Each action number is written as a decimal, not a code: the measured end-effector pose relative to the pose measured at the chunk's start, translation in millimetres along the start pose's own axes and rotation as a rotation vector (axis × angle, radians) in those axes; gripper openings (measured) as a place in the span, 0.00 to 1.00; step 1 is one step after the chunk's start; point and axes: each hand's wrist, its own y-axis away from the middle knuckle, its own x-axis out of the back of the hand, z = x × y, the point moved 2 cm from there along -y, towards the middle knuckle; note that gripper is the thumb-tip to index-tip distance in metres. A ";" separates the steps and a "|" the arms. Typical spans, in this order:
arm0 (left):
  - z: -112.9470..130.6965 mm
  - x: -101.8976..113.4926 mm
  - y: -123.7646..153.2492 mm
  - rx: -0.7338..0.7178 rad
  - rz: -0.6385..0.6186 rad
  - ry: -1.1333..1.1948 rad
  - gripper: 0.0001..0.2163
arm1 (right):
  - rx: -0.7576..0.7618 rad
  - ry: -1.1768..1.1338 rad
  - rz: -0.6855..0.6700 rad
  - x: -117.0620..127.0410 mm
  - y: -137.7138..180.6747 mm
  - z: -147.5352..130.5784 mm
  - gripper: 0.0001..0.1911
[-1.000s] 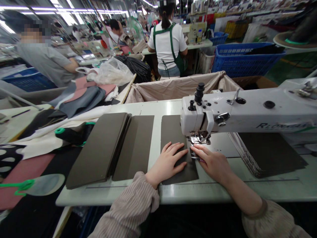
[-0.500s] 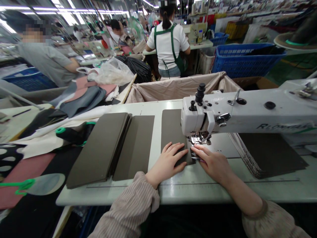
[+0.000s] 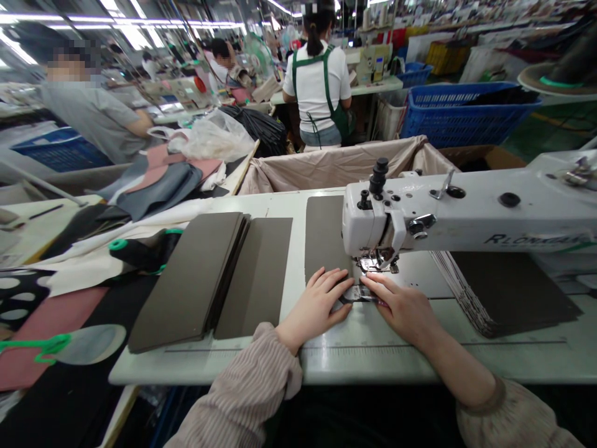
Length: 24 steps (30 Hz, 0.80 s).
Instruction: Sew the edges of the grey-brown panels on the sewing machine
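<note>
A dark grey-brown flat panel (image 3: 324, 233) lies on the machine bed, running under the presser foot (image 3: 373, 262) of a white sewing machine (image 3: 466, 208). My left hand (image 3: 321, 298) rests on the panel's near end, palm down with fingers apart. Just right of it, my right hand (image 3: 405, 311) has its fingertips close to the foot. Tucked under its curled fingers is a small metal tool with a pinkish part, which looks like thread snips (image 3: 381, 303); most of it is hidden.
Left on the table are a stack of panels (image 3: 186, 280) and flatter panels (image 3: 256, 274) beside it. Another stack (image 3: 517, 292) lies beneath the machine arm. Behind the table hangs a beige cloth-lined bin (image 3: 326, 171). A black thread cone (image 3: 140, 255) stands at left. Co-workers sit beyond.
The panel has slid away from me under the foot, baring shiny metal between my hands. Both hands stay nearly in place.
</note>
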 end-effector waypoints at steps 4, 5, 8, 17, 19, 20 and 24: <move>-0.9 -1.9 -1.3 0.025 0.011 -0.020 0.24 | 0.004 -0.008 0.011 -0.4 0.5 0.6 0.28; -1.4 -2.5 -1.9 0.033 0.015 -0.028 0.25 | 0.005 -0.011 0.017 -0.4 0.6 0.8 0.28; -3.6 -4.7 -4.6 0.054 0.015 -0.051 0.27 | 0.010 -0.021 0.036 0.3 0.8 0.8 0.29; -9.8 -4.4 -15.5 0.093 0.025 -0.057 0.25 | 0.006 -0.044 0.026 0.3 0.2 1.5 0.28; -10.2 -4.1 -16.8 0.093 0.026 -0.062 0.25 | 0.008 -0.048 0.023 -0.3 0.4 1.9 0.28; -10.2 -4.1 -17.4 0.094 0.027 -0.068 0.24 | 0.008 -0.050 0.026 -0.4 0.5 2.0 0.28; -9.6 -5.1 -19.9 0.105 0.039 -0.100 0.24 | 0.008 -0.060 0.040 0.2 0.9 1.7 0.28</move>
